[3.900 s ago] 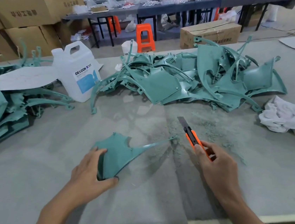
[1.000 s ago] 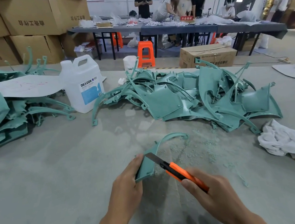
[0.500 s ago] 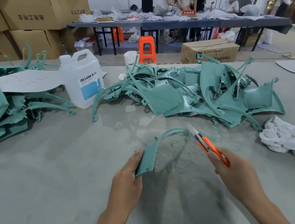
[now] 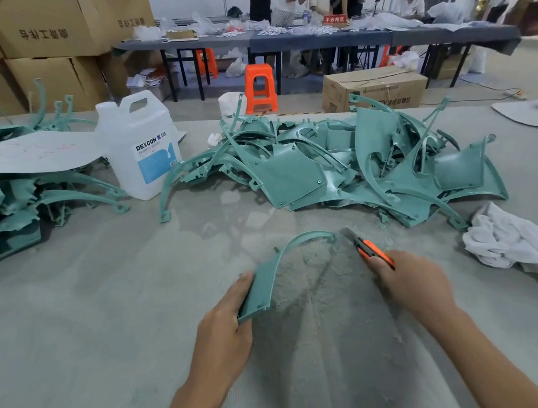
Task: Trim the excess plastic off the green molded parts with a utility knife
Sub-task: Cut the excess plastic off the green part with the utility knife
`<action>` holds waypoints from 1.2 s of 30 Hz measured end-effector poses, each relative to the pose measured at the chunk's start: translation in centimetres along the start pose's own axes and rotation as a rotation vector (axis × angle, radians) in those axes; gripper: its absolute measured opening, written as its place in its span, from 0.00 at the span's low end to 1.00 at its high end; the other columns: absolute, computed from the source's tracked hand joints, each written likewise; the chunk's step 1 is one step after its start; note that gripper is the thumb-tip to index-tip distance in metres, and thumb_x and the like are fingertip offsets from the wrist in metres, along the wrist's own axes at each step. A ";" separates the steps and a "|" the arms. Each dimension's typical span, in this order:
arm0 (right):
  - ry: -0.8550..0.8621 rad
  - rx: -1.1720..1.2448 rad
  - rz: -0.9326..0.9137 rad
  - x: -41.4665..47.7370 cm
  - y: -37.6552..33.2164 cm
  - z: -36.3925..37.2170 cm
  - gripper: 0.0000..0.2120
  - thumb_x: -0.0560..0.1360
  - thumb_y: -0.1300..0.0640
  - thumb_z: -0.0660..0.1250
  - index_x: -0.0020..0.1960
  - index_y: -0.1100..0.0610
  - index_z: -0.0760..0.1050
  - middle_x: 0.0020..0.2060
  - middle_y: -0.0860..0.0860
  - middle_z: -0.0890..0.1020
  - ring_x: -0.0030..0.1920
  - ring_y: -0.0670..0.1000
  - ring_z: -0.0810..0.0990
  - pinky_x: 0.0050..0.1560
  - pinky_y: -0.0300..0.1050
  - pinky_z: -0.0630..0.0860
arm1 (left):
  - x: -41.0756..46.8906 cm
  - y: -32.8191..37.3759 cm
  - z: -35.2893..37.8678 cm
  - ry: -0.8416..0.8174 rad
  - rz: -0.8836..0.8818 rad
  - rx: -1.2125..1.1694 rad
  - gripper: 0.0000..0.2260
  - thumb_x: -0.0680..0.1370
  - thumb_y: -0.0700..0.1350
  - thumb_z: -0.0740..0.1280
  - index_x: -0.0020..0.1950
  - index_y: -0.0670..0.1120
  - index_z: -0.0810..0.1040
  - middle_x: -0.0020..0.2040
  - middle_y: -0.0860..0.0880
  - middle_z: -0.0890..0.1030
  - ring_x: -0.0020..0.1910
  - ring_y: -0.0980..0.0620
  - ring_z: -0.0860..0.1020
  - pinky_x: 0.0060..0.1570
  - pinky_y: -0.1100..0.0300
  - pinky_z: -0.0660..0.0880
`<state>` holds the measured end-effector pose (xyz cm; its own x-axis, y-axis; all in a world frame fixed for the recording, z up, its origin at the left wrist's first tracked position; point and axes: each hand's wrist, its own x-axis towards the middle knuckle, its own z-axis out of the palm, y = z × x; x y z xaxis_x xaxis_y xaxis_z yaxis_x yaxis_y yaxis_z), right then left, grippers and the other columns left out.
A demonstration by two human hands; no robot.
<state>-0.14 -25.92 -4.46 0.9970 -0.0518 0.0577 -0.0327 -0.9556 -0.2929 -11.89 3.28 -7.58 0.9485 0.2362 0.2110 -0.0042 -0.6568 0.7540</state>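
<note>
My left hand grips the wide lower end of a green molded part, held on edge above the table. Its thin curved arm arches up and to the right. My right hand holds an orange utility knife. The extended blade points up-left, and its tip sits at the far end of the part's curved arm. A large pile of green parts lies across the middle of the table, behind my hands. A second stack of green parts is at the far left. Green shavings dust the table under the part.
A white DEXCON jug stands left of the pile. A white rag lies at the right. A grey sheet rests on the left stack. Cardboard boxes, an orange stool and people at a long table are behind.
The knife left the part's lower body and moved up and right to the tip of the curved arm. My left hand keeps hold of the part, which earlier lay flat on the table.
</note>
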 end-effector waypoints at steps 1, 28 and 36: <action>-0.017 -0.024 0.020 0.5 0.3 -0.4 0.20 0.81 0.38 0.57 0.42 0.52 0.74 0.33 0.50 0.79 0.37 0.55 0.79 0.34 0.46 0.70 | 0.0 0.0 0.0 0.001 -0.004 0.002 0.27 0.79 0.35 0.65 0.74 0.57 0.70 0.70 0.63 0.72 0.69 0.63 0.70 0.67 0.75 0.62; 0.278 -0.004 -0.139 -0.6 3.8 -1.6 0.15 0.77 0.41 0.67 0.49 0.51 0.84 0.46 0.57 0.85 0.52 0.61 0.81 0.55 0.56 0.75 | -0.1 -0.1 0.1 0.003 0.016 0.022 0.27 0.78 0.35 0.66 0.75 0.55 0.70 0.70 0.60 0.73 0.68 0.60 0.72 0.68 0.70 0.64; -0.012 0.071 0.551 3.5 14.9 -5.6 0.39 0.75 0.29 0.60 0.76 0.51 0.62 0.74 0.64 0.64 0.72 0.69 0.63 0.72 0.67 0.59 | 0.2 -0.3 0.3 0.033 0.029 0.040 0.27 0.78 0.36 0.67 0.75 0.56 0.70 0.70 0.61 0.73 0.68 0.59 0.73 0.69 0.61 0.68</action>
<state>2.49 -41.93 -3.26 0.8346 -0.5345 -0.1334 -0.5451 -0.7661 -0.3406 -11.61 3.25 -7.95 0.9373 0.2400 0.2529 -0.0178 -0.6917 0.7220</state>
